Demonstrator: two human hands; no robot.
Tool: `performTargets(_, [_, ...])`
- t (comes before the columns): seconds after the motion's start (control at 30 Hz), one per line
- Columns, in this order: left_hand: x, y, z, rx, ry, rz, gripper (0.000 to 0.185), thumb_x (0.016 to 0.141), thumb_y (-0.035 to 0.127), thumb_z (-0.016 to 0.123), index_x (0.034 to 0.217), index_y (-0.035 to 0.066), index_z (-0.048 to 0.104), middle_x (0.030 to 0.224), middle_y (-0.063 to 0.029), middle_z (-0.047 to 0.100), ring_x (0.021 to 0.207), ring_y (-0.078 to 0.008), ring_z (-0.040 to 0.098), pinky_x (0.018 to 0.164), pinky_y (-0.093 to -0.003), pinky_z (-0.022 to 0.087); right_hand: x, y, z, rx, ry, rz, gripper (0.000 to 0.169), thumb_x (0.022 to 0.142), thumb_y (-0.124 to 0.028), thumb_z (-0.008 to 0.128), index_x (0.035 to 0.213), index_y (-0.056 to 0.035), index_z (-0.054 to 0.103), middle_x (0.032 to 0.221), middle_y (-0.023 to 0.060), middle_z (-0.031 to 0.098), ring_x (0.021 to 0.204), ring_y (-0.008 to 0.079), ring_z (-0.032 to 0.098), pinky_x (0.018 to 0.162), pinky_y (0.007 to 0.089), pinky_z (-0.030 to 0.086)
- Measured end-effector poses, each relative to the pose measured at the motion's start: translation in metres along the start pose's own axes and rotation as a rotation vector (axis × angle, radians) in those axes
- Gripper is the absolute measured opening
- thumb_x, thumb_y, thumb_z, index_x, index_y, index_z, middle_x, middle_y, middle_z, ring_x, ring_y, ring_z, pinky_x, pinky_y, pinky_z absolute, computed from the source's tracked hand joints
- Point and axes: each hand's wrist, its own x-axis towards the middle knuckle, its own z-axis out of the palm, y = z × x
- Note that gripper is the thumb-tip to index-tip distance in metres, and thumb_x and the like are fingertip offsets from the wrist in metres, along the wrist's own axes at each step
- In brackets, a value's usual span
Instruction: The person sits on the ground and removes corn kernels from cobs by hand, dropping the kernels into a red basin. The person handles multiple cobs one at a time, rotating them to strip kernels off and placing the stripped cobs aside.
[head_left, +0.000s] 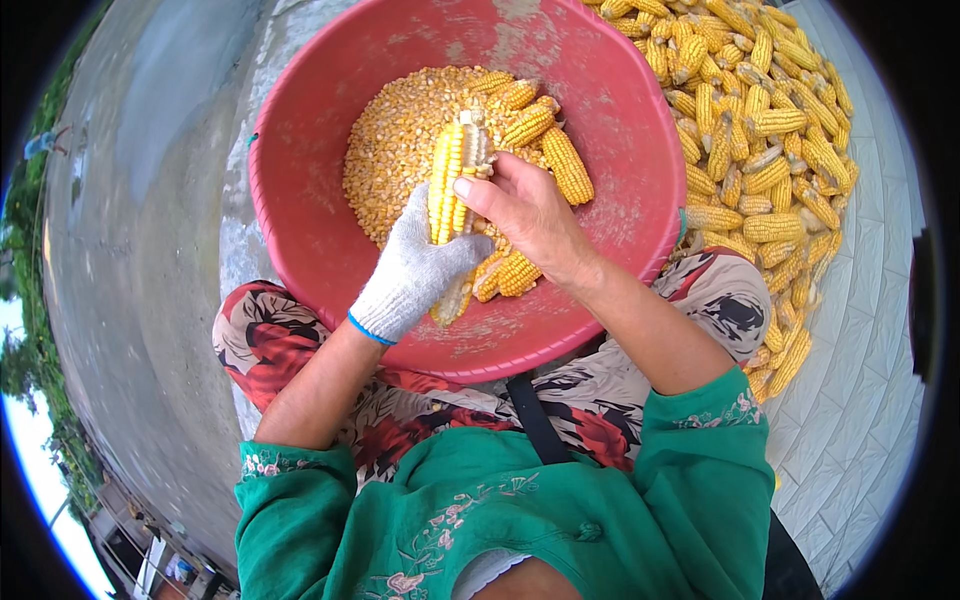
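Note:
In a grey knitted glove with a blue cuff, my left hand (409, 266) grips a partly shelled ear of corn (448, 180) above a red plastic tub (307, 195). Yellow rows of kernels remain on the ear's left side, while its right side shows bare pale cob. My bare right hand (540, 217) holds the ear from the right, thumb pressed on the kernels and fingers partly hidden by the cob. A corn piece (452, 301) shows below the glove; whether it belongs to the same ear is unclear. Loose kernels (397, 142) cover the tub's bottom.
Several whole ears (568, 165) lie on the kernels at the tub's right side. A large heap of ears (772, 150) rests on a pale patterned sheet (847, 450) to the right. My crossed legs (277, 330) flank the tub. Concrete ground (150, 262) stretches left.

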Motion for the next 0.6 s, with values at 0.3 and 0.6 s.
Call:
performTargets(0.3, [0.001,-0.008,-0.002,0.013,-0.024,0.014,0.051,0.077,0.0,0.07,0.121,0.003,0.045,0.101,-0.0044,0.058,0.089,-0.011,0.058,0.075,-0.0258,0.051,-0.003,-0.004,0.001,0.07,0.008,0.017,0.027,0.084,-0.015,0.062,0.101,0.0054,0.057,0.094,0.007,0.064,0.085,0.0112,0.061,0.073,0.0276,0.05])
performTargets(0.6, [0.003,-0.003,-0.005,-0.007,-0.029,-0.002,0.05,0.077,0.003,0.072,0.12,0.003,0.047,0.1,-0.005,0.058,0.087,-0.0113,0.057,0.073,-0.0264,0.051,-0.004,-0.007,-0.007,0.044,-0.09,0.088,0.036,0.09,-0.02,0.053,0.12,0.0005,0.054,0.112,0.0065,0.061,0.102,0.0121,0.057,0.089,0.0305,0.047])
